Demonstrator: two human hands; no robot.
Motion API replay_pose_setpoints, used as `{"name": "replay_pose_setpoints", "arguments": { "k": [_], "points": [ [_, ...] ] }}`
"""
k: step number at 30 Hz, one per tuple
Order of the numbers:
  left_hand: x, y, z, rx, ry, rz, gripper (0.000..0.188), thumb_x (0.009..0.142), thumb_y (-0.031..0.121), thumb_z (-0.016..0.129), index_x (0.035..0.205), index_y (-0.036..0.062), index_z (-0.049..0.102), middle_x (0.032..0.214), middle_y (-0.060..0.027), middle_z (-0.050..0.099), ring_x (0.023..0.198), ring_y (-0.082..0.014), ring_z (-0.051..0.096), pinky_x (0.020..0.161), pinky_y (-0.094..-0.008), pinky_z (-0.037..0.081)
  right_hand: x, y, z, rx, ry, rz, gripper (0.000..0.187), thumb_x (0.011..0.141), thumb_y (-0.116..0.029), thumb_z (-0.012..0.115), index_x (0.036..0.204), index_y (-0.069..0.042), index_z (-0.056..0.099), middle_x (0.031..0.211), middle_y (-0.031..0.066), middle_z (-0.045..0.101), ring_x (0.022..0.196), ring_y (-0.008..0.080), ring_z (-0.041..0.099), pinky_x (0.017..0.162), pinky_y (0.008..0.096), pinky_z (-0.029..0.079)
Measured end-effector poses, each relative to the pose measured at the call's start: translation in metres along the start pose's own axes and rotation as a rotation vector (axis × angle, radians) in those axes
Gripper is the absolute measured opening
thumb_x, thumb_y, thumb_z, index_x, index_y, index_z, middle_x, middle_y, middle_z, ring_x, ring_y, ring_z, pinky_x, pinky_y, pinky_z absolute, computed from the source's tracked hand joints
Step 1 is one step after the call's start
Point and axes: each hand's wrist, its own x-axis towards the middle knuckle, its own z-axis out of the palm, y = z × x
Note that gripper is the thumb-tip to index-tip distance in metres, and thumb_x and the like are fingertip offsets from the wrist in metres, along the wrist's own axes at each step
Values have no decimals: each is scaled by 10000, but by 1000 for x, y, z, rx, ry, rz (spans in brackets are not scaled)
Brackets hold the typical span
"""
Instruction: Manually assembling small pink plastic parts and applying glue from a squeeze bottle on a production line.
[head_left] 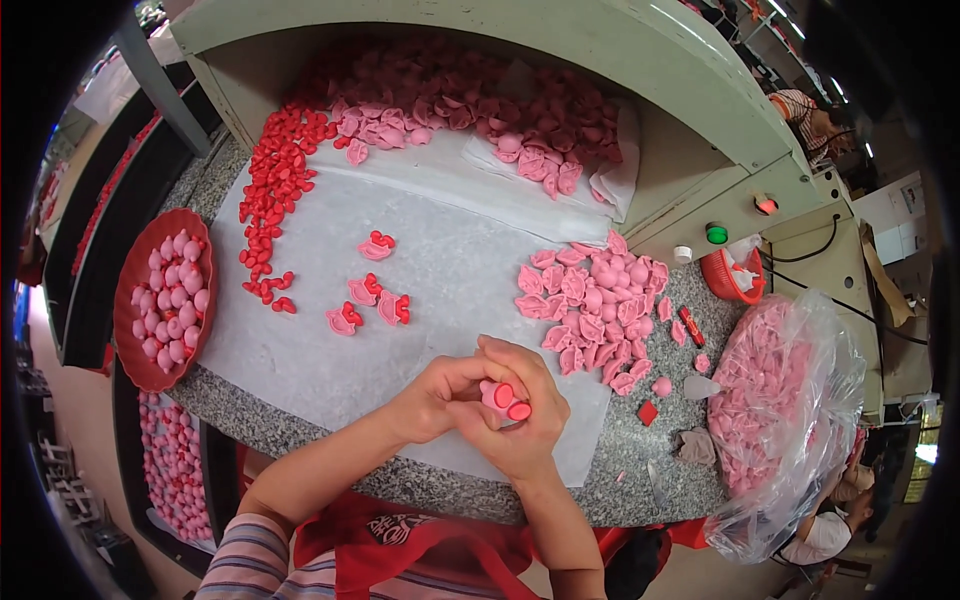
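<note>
Both my hands meet over the near edge of the white sheet (460, 240), closed around a small pink figure part (488, 393) with two red ovals on it. My left hand (428, 402) grips it from the left, and my right hand (532, 420) wraps it from the right; fingers cover much of the part. Beyond them on the sheet lie several pink half-shells with red pieces set in them, one of them a pink half-shell (376, 248). To the right spreads a pile of plain pink half-shells (595, 305). Small red pieces (270, 205) trail along the sheet's left side.
A red bowl (127, 330) of round pink pieces stands left, above a black tray (130, 480) of more. Pink shells fill the opening of a pale green machine housing (470, 20). At right are a red basket (722, 278) and a clear bag (790, 400) of pink parts.
</note>
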Motion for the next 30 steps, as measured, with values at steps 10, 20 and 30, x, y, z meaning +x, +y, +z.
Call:
{"name": "replay_pose_setpoints", "arguments": {
  "k": [10,20,30],
  "points": [
    [4,24,-2,-81,7,-118,487,673,-52,662,1135,-36,511,953,-115,597,867,-177,597,764,-297,483,19,3,-33,974,-413,699,574,753,-201,563,1223,88,406,1288,249,381,1171,293,424,986,373,314],
    [0,11,-12,-104,58,-145,463,677,-46,666,1118,-51,527,996,-163,596,906,-217,596,788,-323,487,18,4,-33,898,-461,722,563,735,-101,575,1230,94,392,1260,272,403,1191,299,405,999,377,299],
    [12,4,-15,-9,115,-115,423,744,115,670,1109,-48,533,983,-149,599,929,-224,583,794,-337,480,19,20,-40,922,-497,773,527,768,-76,558,1248,63,390,1215,139,479,1086,191,482,903,309,392]
  ]
}}
